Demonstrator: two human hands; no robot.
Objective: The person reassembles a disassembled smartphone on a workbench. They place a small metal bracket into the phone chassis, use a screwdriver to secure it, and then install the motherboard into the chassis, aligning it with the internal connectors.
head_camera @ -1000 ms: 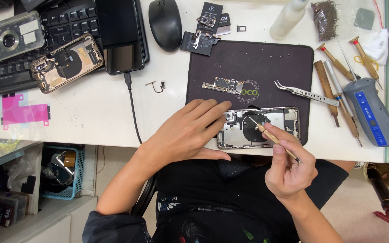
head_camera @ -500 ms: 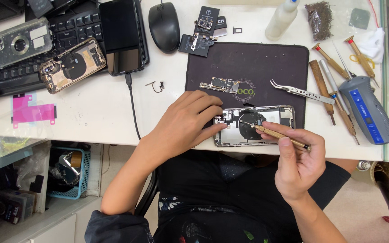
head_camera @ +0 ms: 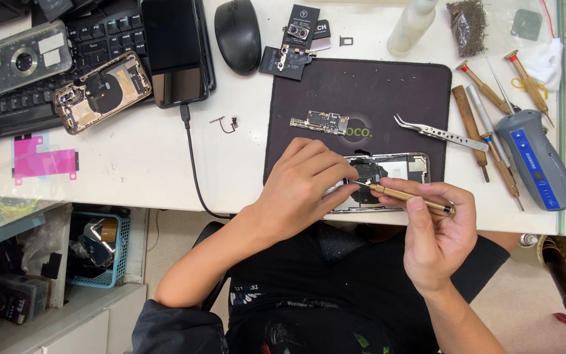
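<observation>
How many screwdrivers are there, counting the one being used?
About 6: a brass screwdriver in the right hand, four hand drivers right of the black mat, and a blue electric screwdriver. The overlapping handles may hide more.

Dark phone screen (head_camera: 173, 56) beside pink label sheet (head_camera: 40, 160).

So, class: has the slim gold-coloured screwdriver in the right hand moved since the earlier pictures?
Yes. The gold screwdriver now lies nearly level, its tip further left over the opened phone, judged against the dark mat.
</observation>
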